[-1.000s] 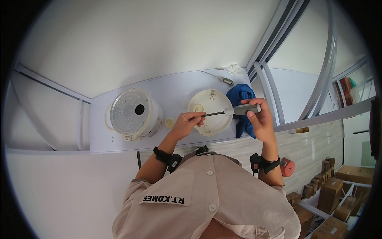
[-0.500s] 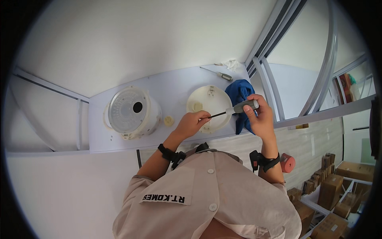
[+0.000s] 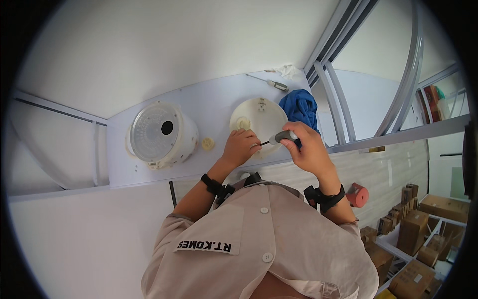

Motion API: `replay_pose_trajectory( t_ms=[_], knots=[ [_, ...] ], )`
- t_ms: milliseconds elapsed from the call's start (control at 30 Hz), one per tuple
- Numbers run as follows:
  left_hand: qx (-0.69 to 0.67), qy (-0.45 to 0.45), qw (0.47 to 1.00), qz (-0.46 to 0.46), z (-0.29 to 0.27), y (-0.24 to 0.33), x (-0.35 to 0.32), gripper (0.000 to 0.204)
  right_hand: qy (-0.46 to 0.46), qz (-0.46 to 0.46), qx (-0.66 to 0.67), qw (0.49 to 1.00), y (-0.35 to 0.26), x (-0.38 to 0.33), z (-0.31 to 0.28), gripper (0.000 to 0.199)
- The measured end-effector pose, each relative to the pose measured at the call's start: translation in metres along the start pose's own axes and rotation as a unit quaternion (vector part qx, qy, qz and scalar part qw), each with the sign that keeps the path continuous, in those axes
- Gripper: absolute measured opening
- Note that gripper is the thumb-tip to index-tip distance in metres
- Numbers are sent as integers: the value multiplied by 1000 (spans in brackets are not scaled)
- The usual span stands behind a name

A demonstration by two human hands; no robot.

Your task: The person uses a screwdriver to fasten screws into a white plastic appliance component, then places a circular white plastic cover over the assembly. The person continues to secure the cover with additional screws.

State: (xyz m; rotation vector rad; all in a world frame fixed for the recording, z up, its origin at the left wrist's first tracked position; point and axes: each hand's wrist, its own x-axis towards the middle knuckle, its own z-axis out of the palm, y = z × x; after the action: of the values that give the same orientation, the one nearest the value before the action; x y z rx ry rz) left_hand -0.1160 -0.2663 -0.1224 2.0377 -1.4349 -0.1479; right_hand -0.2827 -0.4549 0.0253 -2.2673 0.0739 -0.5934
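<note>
My right hand (image 3: pixel 309 152) is wrapped round the grey handle of a screwdriver (image 3: pixel 283 136), whose dark shaft points left. At the shaft's tip end my left hand (image 3: pixel 241 147) is closed, thumb and fingers together on it; anything smaller between them is hidden. Both hands are over the near part of a white round lid-like part (image 3: pixel 271 115), which lies on the table. Just beyond my left fingers a cream round piece (image 3: pixel 243 123) sits inside that part. A similar cream disc (image 3: pixel 208 144) lies on the table further left.
A white rice cooker body (image 3: pixel 185 142) with a clear-looking round top stands at the left. A blue cloth (image 3: pixel 300 108) is bunched at the right. Farther back lie a second screwdriver (image 3: pixel 278 85) and a white crumpled cloth (image 3: pixel 287 72). Metal frame bars (image 3: pixel 343 109) rise beyond the table's right edge.
My right hand has moved left and a little down with the screwdriver, closer to my left hand. My left hand has shifted slightly left, its fingers now lower over the round part.
</note>
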Motion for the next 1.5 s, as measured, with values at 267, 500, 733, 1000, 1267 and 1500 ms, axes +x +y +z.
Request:
replay_pose_trajectory(
  t_ms=[267,500,733,1000,1267,1500],
  knots=[
    [3,-14,1000,-12,4,1,-7,27,2,-14,-44,999,-1,-2,7,31],
    [-1,-25,1000,-19,3,0,-8,35,-2,-11,-50,999,0,-5,11,32],
    [-4,-40,999,-25,4,2,-13,43,-3,-40,-76,996,2,-6,15,36],
    [16,-94,995,11,2,-2,-19,60,-32,-64,-130,989,-3,-1,19,39],
    [32,-62,997,24,11,-6,-23,63,-44,-75,-131,987,-9,4,19,38],
    [19,-17,999,46,16,-7,-19,54,-54,-82,-185,978,-16,4,25,46]
  ],
)
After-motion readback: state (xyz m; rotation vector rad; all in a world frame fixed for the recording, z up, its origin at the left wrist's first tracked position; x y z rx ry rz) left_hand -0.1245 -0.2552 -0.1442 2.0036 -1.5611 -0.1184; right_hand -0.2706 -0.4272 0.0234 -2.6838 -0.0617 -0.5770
